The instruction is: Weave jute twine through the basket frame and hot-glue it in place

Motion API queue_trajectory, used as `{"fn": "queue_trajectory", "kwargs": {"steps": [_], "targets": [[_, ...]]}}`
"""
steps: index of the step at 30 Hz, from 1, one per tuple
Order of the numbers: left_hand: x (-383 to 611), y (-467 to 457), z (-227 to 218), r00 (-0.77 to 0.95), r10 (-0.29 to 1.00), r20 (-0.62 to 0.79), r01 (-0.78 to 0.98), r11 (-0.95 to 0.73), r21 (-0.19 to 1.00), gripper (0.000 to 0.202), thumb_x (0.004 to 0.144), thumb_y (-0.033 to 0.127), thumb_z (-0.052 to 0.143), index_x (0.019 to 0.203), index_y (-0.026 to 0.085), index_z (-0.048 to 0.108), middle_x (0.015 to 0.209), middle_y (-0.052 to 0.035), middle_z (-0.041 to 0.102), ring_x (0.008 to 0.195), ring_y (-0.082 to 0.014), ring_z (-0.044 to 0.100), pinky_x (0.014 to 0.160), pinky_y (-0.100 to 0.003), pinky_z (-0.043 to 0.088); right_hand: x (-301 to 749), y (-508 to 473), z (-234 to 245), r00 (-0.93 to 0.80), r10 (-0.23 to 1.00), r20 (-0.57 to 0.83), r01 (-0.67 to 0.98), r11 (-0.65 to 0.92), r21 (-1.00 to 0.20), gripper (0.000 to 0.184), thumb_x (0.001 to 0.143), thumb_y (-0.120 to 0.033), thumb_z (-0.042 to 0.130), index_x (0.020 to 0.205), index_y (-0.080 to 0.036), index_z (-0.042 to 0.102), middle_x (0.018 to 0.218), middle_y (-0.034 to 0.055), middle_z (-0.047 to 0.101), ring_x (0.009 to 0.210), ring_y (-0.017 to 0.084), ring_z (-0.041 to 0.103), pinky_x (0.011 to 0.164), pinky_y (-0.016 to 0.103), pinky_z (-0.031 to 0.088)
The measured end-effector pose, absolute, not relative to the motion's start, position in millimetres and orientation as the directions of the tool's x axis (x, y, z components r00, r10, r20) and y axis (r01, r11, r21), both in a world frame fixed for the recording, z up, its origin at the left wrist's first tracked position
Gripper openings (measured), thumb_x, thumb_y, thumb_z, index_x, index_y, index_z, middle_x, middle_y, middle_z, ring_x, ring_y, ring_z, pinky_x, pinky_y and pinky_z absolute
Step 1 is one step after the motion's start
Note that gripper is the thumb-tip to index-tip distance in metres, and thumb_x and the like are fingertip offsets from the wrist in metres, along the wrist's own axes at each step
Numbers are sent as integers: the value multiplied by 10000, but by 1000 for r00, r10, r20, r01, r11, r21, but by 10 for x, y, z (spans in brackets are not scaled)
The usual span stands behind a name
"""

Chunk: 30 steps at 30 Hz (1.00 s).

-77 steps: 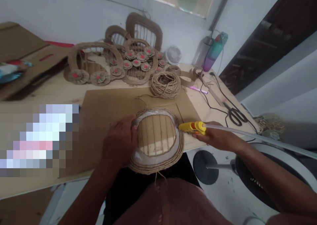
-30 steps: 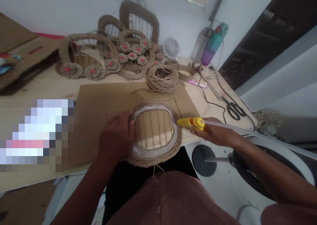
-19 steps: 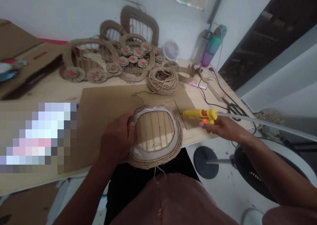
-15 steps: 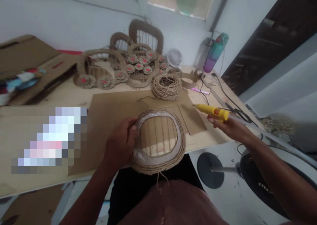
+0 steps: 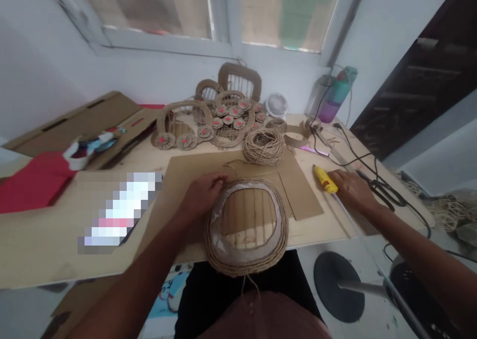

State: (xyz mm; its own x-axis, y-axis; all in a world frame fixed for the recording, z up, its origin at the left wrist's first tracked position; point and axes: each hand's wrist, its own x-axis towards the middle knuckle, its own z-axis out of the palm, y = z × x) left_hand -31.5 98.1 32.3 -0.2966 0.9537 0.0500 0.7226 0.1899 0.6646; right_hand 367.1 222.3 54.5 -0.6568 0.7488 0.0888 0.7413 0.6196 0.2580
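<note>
A rounded frame wrapped in twine (image 5: 283,229), with a pale strip inside its rim and strings across its opening, overhangs the table's front edge above my lap. My left hand (image 5: 201,195) is at its upper left rim, fingers bent together; what is between them I cannot make out. Over to the right, my right hand (image 5: 350,189) is low at the table, closed at a yellow glue gun (image 5: 325,179) whose handle it hides. A clear glue stick (image 5: 354,222) trails from the gun's back end. Loose twine ends hang below the frame.
A cardboard sheet (image 5: 186,175) lies under a twine ball (image 5: 264,146). Twine baskets with flowers (image 5: 228,120) and a small fan (image 5: 277,105) stand behind. Black cables (image 5: 387,185) run at right. A blurred-out object (image 5: 122,212), red material (image 5: 33,182) and folded cardboard (image 5: 108,113) are at left.
My right hand has lowered the glue gun to the tabletop and turned it. My left hand has shifted up along the frame's rim. The view has tilted upward.
</note>
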Motion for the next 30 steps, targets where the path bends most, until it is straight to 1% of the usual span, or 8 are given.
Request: {"fn": "queue_trajectory", "kwargs": {"steps": [4, 7, 14, 17, 22, 25, 28, 30], "targets": [[-377, 1171, 335, -284, 958, 34, 738, 196, 645, 390, 755, 308, 471, 1029, 246, 741, 1114, -24, 744, 1072, -234, 673, 998, -355, 488, 3693, 2302, 571, -659, 751, -41, 743, 658, 121, 365, 885, -196, 496, 1233, -133, 587, 1207, 178, 634, 1051, 281, 612, 831, 344, 448], [-412, 1255, 355, -285, 958, 29, 735, 199, 649, 379, 731, 288, 490, 998, 236, 754, 1122, -31, 740, 1076, -246, 674, 1003, -358, 485, 3661, 2366, 633, -661, 744, -100, 740, 668, 77, 376, 884, -173, 485, 1243, -155, 594, 1247, 171, 616, 1080, 261, 609, 835, 323, 459], [-434, 1308, 330, -283, 959, 31, 702, 185, 687, 378, 733, 287, 491, 997, 209, 750, 1134, -31, 736, 1059, -250, 679, 1010, -388, 484, 3410, 2655, 675, -685, 723, -89, 714, 690, 116, 353, 839, -187, 571, 1182, -120, 622, 1134, 161, 651, 1030, 255, 605, 855, 319, 440], [-432, 1310, 310, -273, 961, 32, 690, 173, 703, 356, 725, 283, 501, 967, 222, 755, 1107, -14, 746, 1052, -239, 682, 1009, -380, 486, 3398, 2756, 629, -706, 701, -100, 693, 713, 101, 420, 811, -199, 610, 1225, -131, 602, 1198, 155, 637, 1073, 258, 597, 898, 331, 442], [-421, 1287, 309, -249, 968, 27, 668, 151, 729, 366, 713, 263, 499, 971, 228, 756, 1118, -12, 743, 1053, -228, 681, 1018, -362, 479, 3485, 2775, 615, -753, 644, -135, 649, 761, 14, 505, 802, -244, 650, 1288, -134, 568, 1284, 173, 602, 1145, 265, 585, 946, 349, 457], [-420, 1250, 320, -245, 969, 30, 659, 144, 739, 387, 715, 265, 486, 994, 219, 751, 1121, -19, 742, 1044, -229, 683, 1008, -369, 487, 3447, 2659, 751, -728, 669, -150, 664, 742, 89, 461, 801, -253, 664, 1242, -137, 604, 1252, 182, 620, 1105, 282, 607, 910, 366, 468], [-420, 1196, 331, -241, 970, 39, 654, 133, 744, 394, 723, 273, 481, 1009, 214, 744, 1096, -23, 750, 1024, -235, 688, 989, -385, 501, 3235, 2461, 985, -658, 751, -62, 720, 650, 243, 312, 847, -226, 596, 1140, -145, 663, 1168, 184, 656, 994, 296, 633, 827, 389, 465], [-411, 1159, 333, -233, 971, 46, 655, 122, 745, 394, 733, 291, 486, 1023, 210, 740, 1094, -32, 750, 1016, -240, 689, 984, -393, 505, 2976, 2320, 1123, -660, 741, 124, 746, 627, 222, 293, 918, -248, 514, 1164, -168, 653, 1146, 156, 665, 965, 266, 624, 804, 367, 448]]}}
